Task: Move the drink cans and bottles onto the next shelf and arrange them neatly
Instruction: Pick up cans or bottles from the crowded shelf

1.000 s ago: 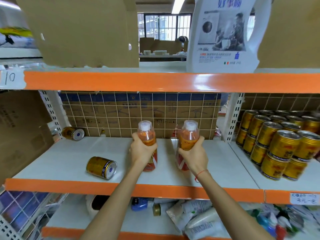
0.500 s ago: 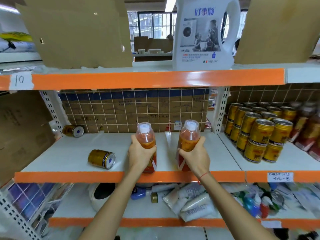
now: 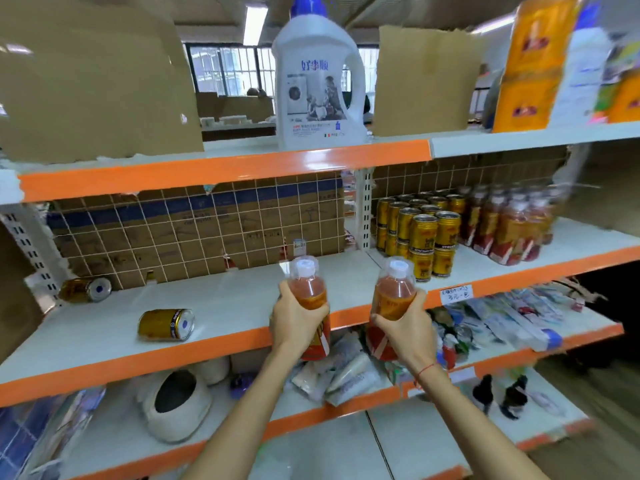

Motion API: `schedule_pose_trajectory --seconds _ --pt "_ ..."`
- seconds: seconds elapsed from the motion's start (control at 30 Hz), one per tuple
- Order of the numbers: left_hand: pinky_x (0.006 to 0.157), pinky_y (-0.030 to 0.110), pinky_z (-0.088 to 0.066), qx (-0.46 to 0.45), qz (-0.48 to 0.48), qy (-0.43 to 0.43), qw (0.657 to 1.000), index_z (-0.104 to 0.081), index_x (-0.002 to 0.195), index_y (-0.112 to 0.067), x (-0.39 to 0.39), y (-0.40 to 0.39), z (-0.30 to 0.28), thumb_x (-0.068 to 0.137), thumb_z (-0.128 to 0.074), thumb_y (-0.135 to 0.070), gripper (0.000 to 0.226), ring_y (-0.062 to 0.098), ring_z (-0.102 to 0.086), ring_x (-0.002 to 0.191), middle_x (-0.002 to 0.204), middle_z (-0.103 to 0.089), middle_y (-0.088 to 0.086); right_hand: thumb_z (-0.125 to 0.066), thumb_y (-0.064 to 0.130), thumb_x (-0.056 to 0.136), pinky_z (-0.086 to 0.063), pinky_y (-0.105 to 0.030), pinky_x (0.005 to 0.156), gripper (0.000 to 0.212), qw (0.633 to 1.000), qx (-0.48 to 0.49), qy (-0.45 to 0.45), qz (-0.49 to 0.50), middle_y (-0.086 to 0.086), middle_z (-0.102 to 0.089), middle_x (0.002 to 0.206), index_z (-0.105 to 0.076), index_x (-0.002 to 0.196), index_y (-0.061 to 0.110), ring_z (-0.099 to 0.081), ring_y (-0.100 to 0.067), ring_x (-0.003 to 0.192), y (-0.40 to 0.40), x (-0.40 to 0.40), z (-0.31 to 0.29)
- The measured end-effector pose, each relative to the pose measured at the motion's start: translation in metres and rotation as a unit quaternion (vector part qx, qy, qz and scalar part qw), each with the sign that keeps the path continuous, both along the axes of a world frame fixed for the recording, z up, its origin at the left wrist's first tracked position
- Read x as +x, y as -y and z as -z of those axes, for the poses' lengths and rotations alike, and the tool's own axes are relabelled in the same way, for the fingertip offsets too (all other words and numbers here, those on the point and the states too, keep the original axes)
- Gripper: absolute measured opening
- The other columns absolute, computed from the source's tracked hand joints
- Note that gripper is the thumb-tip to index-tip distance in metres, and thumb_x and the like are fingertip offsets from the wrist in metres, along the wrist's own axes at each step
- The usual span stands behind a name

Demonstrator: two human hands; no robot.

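1. Nearest the viewer, both hands are raised in front of the orange shelf lip. The left hand (image 3: 294, 320) is curled round a drink bottle (image 3: 309, 296); that grip wraps the label band from behind, cap up. The right hand (image 3: 403, 325) is curled round a second bottle (image 3: 394, 294) in the same manner. Both bottles are upright, side by side, clear of the shelf board.
2. Judgement: each hand carries one bottle so that two travel per trip, and upright carriage lets them be set straight down into a row.
3. Left of the left grip, on the near shelf (image 3: 104, 344), one gold can (image 3: 166, 324) lies on its side. Beyond it, against the back grid, a second toppled can (image 3: 85, 289) also lies flat. Both seem left to move.
4. Right of and beyond the right grip, on the next shelf (image 3: 519, 265), gold cans (image 3: 424, 237) stand stacked two high in rows, with standing bottles (image 3: 509, 230) just beside them on the far side. The destination appears to be there.
5. Above both grips, a white detergent jug (image 3: 318, 81) stands on the upper shelf between cardboard sheets.
6. Limits: palms hide the lower labels of the held bottles; fingertip placement on the far side cannot be told. The standing bottles are blurred and their count is unclear. The lower shelf goods are too jumbled to identify.
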State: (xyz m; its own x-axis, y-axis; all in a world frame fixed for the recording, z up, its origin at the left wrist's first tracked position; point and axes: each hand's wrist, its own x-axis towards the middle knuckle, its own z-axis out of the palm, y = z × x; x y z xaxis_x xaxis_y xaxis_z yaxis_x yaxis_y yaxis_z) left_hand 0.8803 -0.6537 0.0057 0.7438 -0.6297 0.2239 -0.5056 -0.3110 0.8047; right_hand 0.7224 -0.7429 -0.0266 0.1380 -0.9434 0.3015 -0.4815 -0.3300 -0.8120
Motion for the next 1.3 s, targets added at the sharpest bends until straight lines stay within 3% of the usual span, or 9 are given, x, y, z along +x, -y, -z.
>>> schedule_pose_trajectory --seconds 0.4,0.53,0.67,0.77,0.97,1.3 --pt "0.077 0.035 -0.050 -0.023 0.129 0.001 0.991 -0.041 0.120 -0.016 -0.158 0.077 0.000 0.070 -0.078 -0.040 0.067 0.026 -0.060 0.099 0.114 -0.062 0.007 -0.077 0.038 0.072 -0.048 -0.038 0.075 0.069 0.993 0.020 0.018 0.117 -0.009 -0.061 0.109 -0.032 0.119 0.017 -0.060 -0.033 0.100 0.032 -0.177 -0.008" --pt "0.080 0.038 -0.053 -0.040 0.175 -0.005 0.984 -0.039 0.126 -0.017 -0.234 0.109 0.000 0.070 -0.079 -0.039 0.072 0.024 -0.061 0.099 0.115 -0.061 0.004 -0.078 0.037 0.072 -0.042 -0.031 0.065 0.068 0.987 0.005 -0.001 0.158 -0.011 -0.064 0.103 -0.035 0.119 0.013 -0.062 -0.034 0.094 0.050 -0.252 -0.008" --pt "0.081 0.038 -0.052 -0.047 0.197 -0.016 0.979 -0.039 0.126 -0.019 -0.296 0.133 0.005 0.071 -0.078 -0.039 0.070 0.025 -0.061 0.099 0.113 -0.063 0.003 -0.076 0.038 0.075 -0.042 -0.033 0.064 0.078 0.980 0.007 -0.041 0.195 -0.014 -0.064 0.103 -0.027 0.129 0.009 -0.063 -0.036 0.094 0.066 -0.317 -0.007" --pt "0.083 0.038 -0.051 -0.040 0.201 -0.020 0.979 -0.040 0.125 -0.018 -0.329 0.149 0.008 0.071 -0.078 -0.038 0.069 0.027 -0.060 0.102 0.115 -0.062 0.006 -0.075 0.042 0.072 -0.050 -0.038 0.072 0.077 0.977 0.018 -0.044 0.209 -0.012 -0.064 0.106 -0.027 0.126 0.016 -0.062 -0.036 0.096 0.077 -0.353 -0.004" --pt "0.079 0.034 -0.050 -0.029 0.212 -0.019 0.977 -0.040 0.124 -0.016 -0.365 0.184 0.011 0.072 -0.079 -0.035 0.068 0.026 -0.061 0.100 0.114 -0.063 0.007 -0.076 0.045 0.070 -0.051 -0.039 0.073 0.081 0.973 0.042 -0.030 0.224 -0.010 -0.063 0.106 -0.028 0.127 0.015 -0.062 -0.034 0.095 0.102 -0.390 0.000" --pt "0.076 0.035 -0.052 -0.031 0.245 -0.016 0.969 -0.039 0.125 -0.017 -0.383 0.264 0.013 0.071 -0.079 -0.041 0.072 0.025 -0.062 0.097 0.114 -0.062 0.006 -0.075 0.041 0.073 -0.045 -0.031 0.065 0.065 0.972 0.037 -0.028 0.231 -0.003 -0.062 0.100 -0.030 0.116 0.020 -0.063 -0.028 0.089 0.164 -0.406 0.004"
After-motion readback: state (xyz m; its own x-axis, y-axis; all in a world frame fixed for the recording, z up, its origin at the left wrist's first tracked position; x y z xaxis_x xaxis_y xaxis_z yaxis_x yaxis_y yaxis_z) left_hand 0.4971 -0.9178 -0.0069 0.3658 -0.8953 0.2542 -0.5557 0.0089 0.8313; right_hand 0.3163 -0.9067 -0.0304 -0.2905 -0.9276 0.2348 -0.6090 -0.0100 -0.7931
